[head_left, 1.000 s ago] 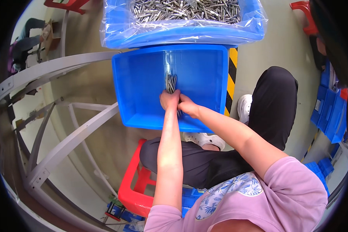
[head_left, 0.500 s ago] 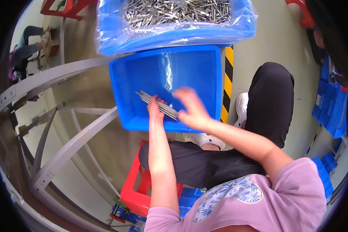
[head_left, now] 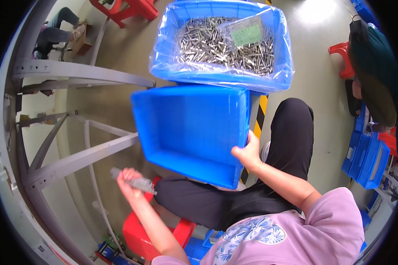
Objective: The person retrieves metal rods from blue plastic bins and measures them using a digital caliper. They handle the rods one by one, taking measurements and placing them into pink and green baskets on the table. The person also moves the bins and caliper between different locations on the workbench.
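Note:
Beside the near left corner of a blue plastic bin (head_left: 185, 137), my left hand (head_left: 129, 180) is closed around a bundle of thin metal rods (head_left: 146, 185). The rods stick out at both ends of the fist and are smeared by motion. My right hand (head_left: 248, 155) grips the bin's right wall near its front corner, thumb on the inner side and fingers outside, partly hidden. The bin sits tilted, its inside bare of parts. Behind it stands a second blue bin (head_left: 159, 55), lined with clear plastic and heaped with short metal pins (head_left: 203, 46).
A green label in a clear bag (head_left: 247, 34) lies on the pins. Grey metal framing (head_left: 84, 154) runs along the left. A red stool (head_left: 137, 234) is at lower left. Other people sit at far left and at right, near stacked blue bins (head_left: 365, 159).
My left hand has carried the rods out of the bin toward the lower left. My right hand has moved from beside the rods to the bin's right wall, and the bin has become tilted.

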Motion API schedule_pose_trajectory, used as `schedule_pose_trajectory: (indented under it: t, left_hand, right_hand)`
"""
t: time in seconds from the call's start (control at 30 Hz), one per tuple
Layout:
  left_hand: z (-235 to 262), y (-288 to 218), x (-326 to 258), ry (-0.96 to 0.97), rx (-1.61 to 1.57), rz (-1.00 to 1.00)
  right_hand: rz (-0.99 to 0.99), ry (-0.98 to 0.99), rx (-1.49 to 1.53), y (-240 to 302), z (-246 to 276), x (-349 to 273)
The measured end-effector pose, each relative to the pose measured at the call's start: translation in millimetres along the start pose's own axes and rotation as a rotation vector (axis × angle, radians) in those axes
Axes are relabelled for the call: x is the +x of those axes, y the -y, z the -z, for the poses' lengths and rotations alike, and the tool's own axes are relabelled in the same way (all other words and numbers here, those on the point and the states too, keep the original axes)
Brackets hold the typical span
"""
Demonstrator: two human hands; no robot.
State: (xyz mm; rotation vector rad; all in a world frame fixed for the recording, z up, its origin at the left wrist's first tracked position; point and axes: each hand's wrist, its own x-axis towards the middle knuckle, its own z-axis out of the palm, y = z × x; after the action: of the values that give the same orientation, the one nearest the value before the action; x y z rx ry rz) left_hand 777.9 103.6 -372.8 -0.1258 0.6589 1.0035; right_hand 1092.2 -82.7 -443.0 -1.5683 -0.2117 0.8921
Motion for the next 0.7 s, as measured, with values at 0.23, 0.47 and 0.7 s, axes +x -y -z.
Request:
schedule_pose_trajectory:
  t: [0.23, 0.47, 0.7]
  left_hand:
    - [1, -18, -72, -0.058, 0.105, -0.16]
    - [11, -3, -72, -0.118, -0.13, -0.091]
    - [1, -3, -90, -0.085, -0.024, 0.029]
  right_hand:
    - [0.412, 0.233, -0.097, 107, 16, 10]
    - [0.017, 0.035, 0.344, 160, 60, 108]
    - [-0.029, 0.008, 0.422, 169, 87, 176]
